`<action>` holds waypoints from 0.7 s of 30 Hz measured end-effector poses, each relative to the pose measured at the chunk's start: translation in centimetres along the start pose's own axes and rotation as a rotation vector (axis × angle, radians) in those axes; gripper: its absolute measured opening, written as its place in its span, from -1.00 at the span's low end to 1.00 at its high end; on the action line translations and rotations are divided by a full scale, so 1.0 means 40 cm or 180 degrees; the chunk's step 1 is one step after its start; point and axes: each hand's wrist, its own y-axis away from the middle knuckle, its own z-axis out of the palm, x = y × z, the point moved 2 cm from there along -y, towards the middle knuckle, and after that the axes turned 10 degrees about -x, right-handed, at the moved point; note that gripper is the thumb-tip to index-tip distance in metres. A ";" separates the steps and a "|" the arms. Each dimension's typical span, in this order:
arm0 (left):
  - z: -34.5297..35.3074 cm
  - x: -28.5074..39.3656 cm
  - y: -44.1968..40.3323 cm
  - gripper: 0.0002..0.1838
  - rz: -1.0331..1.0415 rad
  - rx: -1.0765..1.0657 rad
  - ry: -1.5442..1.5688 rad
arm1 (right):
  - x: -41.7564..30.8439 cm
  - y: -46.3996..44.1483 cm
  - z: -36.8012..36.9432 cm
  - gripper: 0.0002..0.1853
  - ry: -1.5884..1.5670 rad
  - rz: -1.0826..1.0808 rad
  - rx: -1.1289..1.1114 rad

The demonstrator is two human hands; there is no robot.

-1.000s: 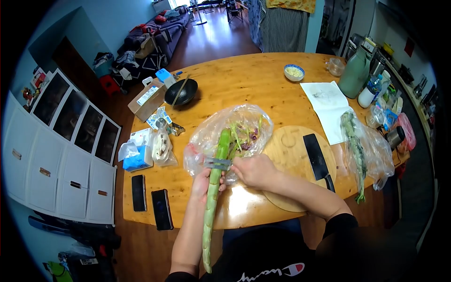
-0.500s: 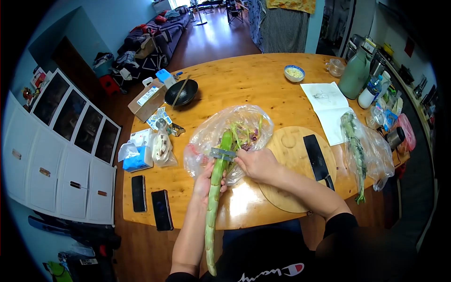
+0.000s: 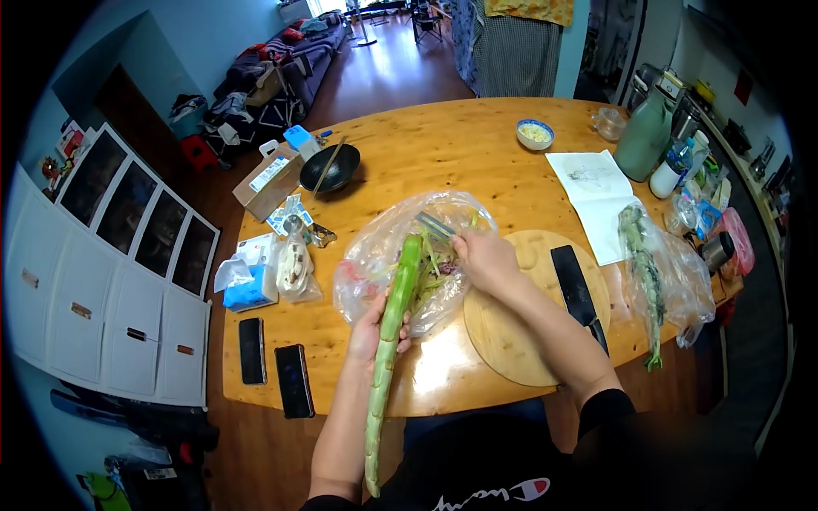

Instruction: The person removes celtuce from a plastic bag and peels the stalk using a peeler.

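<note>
Basically, stalk (image 3: 401,289) is clamped in left hand (image 3: 369,330), lower centre of frame, gripped mid-length, presumably for steadiness. Tip (image 3: 412,245) is held over bag (image 3: 365,247), mid-frame, probably so scraps (image 3: 445,267) are caught. Peeler (image 3: 435,225) is gripped in right hand (image 3: 487,260), just off stalk.

A black top (image 3: 511,460) fills the bottom centre of the frame, with white script lettering (image 3: 471,501) and a red-and-white emblem (image 3: 535,488) at the lower edge. The right sleeve (image 3: 607,410), lower right, and the left sleeve (image 3: 332,502), at the bottom edge, are black too. The left hand (image 3: 368,334) and right hand (image 3: 487,262) are bare.
</note>
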 end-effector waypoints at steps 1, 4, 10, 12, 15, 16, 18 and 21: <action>-0.004 0.003 -0.001 -0.66 -0.0012 -0.0013 -0.0003 | -0.010 0.004 -0.010 -0.55 -0.0246 -0.0076 0.0027; -0.010 -0.007 -0.010 -0.62 -0.0009 0.0058 -0.0096 | -0.055 0.027 0.020 -0.46 -0.0960 -0.0153 -0.0053; 0.002 -0.012 -0.012 -0.49 0.0078 0.0432 -0.0632 | -0.112 0.020 0.099 -0.56 -0.2254 -0.0083 -0.0491; -0.010 -0.001 -0.003 -0.44 0.0108 0.0471 -0.0737 | -0.117 0.005 0.108 -0.63 -0.3072 0.0006 -0.0826; -0.015 0.008 0.002 -0.43 0.0150 0.0479 -0.0791 | -0.132 0.004 0.091 -0.74 -0.3681 0.0293 -0.1057; -0.018 0.007 0.000 -0.43 0.0146 0.0516 -0.0804 | -0.134 0.003 0.089 -0.75 -0.3783 0.0357 -0.1092; -0.026 0.004 -0.004 -0.44 0.0125 0.0595 -0.0830 | -0.133 0.000 0.100 -0.75 -0.3782 0.0332 -0.1078; -0.024 0.003 -0.003 -0.44 0.0158 0.0545 -0.0921 | -0.132 0.001 0.103 -0.78 -0.3774 0.0459 -0.1164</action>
